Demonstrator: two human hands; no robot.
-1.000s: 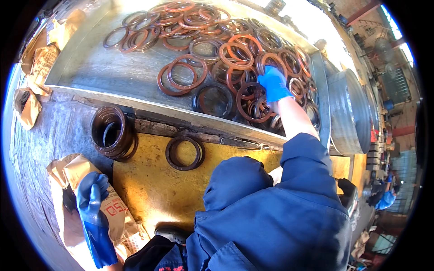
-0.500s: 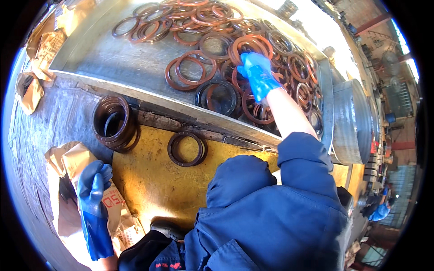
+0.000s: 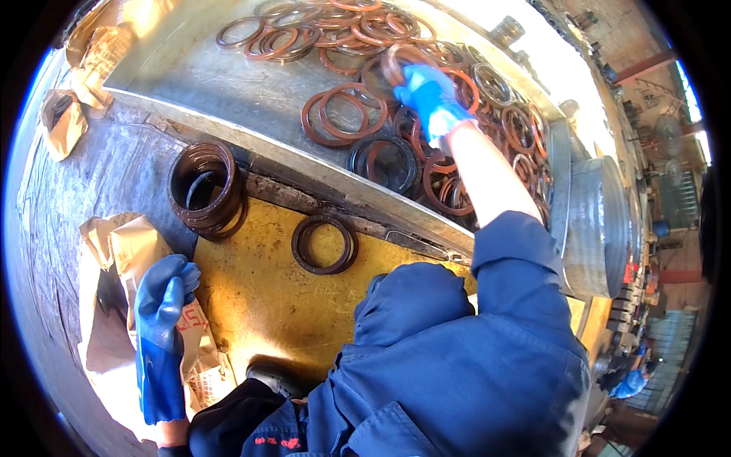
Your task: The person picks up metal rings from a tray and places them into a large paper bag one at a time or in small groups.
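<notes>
Head view: the right hand (image 3: 432, 95), in a light blue glove, is clamped on a brown ring (image 3: 391, 67), its fingers closed over the near edge. The ring is tilted and blurred, above the rings (image 3: 381, 30) heaped in the metal tray (image 3: 164, 65). Half a second ago hand and ring were farther right over the heap; now they are nearer its middle, and a reddish ring (image 3: 461, 85) shows more clearly just to their right.

The left hand (image 3: 161, 293), in a darker blue glove, hangs by the paper bag (image 3: 137, 251), fingers loosely curled as before; I cannot tell whether fingers and thumb meet. The tall stack (image 3: 228, 181) and the small stack (image 3: 299, 247) on the yellow sheet (image 3: 263, 312) keep their places. The whole scene sits slightly shifted, as the camera has turned.
</notes>
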